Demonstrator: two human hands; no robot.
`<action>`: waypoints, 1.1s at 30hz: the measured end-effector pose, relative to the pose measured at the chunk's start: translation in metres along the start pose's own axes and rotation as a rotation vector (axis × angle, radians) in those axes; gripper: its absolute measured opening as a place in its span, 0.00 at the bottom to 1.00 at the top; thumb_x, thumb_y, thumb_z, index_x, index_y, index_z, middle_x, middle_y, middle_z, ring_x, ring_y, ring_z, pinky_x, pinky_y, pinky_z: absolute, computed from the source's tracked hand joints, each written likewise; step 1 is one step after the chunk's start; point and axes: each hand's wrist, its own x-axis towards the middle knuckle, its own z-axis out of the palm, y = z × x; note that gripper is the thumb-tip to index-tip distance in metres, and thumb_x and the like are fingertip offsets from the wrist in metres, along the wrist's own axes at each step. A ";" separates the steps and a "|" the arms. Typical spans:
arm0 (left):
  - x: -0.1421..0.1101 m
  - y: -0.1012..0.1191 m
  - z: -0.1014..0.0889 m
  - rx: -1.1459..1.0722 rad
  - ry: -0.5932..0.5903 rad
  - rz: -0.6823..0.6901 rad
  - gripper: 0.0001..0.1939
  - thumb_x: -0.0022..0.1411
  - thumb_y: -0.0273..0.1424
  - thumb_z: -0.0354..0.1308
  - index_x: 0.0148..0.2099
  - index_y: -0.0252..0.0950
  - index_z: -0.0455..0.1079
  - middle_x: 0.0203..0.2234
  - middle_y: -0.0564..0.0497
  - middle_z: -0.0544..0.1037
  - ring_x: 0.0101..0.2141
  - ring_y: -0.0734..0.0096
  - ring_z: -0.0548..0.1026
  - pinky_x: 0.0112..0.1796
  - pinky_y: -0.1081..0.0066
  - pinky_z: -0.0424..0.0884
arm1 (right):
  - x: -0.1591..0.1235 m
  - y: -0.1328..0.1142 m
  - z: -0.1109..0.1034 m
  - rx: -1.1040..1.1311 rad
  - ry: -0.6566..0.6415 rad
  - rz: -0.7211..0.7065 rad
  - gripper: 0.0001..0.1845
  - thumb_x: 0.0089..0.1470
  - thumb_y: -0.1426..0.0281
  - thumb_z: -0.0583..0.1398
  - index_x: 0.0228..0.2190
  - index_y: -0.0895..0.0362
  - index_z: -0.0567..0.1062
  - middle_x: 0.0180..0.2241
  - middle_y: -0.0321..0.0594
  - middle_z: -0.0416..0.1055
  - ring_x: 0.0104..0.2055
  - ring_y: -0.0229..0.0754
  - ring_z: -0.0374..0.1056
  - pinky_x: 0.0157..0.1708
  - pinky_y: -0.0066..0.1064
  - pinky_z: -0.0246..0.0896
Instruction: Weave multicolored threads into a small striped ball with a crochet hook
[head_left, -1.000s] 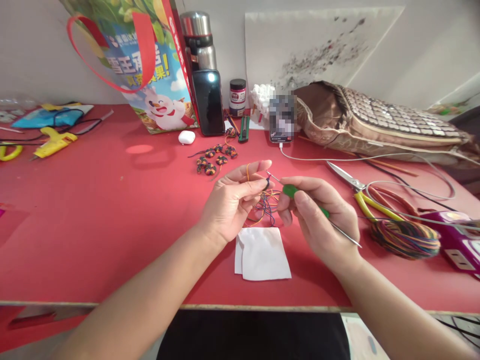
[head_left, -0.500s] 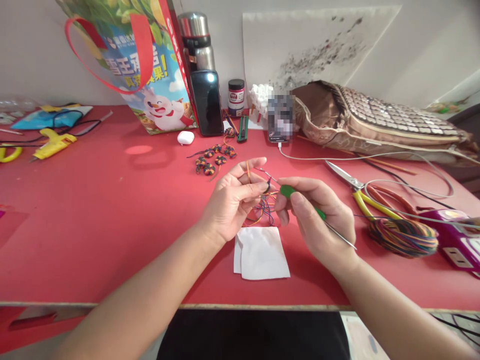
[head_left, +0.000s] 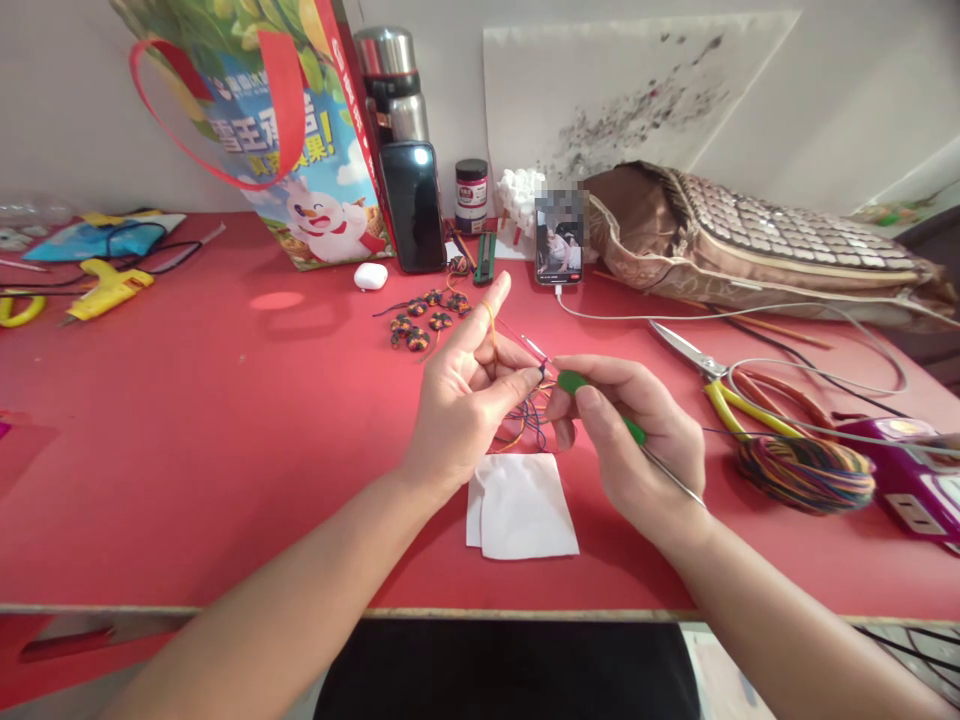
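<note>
My left hand (head_left: 461, 395) pinches a small dark piece of crochet (head_left: 541, 372) between thumb and fingers. Its index finger points up, with an orange strand of yarn (head_left: 492, 330) looped around it. In my right hand (head_left: 645, 415) is a crochet hook with a green grip (head_left: 573, 383), its metal tip at the crochet piece. Loose multicoloured yarn (head_left: 531, 415) lies tangled below and behind the fingers. Beyond my left hand, several small round crocheted pieces (head_left: 418, 338) in black and orange rest on the red table (head_left: 225, 450).
White folded tissue (head_left: 529, 507) lies in front of my hands. To the right are scissors (head_left: 709, 362), a yarn skein (head_left: 806, 475) and a purple power strip (head_left: 904, 470). A phone on a cable (head_left: 559, 245) and a gift bag (head_left: 322, 190) stand behind. A yellow glue gun (head_left: 109, 290) lies left.
My left index finger has risen and straightened, lifting the orange strand. The hook's tip has shifted slightly at the crochet piece. My right hand has moved a little left.
</note>
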 end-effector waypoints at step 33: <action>0.012 0.016 -0.016 -0.144 -0.083 -0.163 0.43 0.49 0.21 0.76 0.68 0.28 0.73 0.28 0.57 0.80 0.26 0.80 0.72 0.28 0.77 0.65 | -0.004 0.001 -0.010 -0.018 -0.097 -0.104 0.14 0.74 0.69 0.64 0.56 0.49 0.84 0.32 0.36 0.81 0.27 0.37 0.73 0.28 0.31 0.73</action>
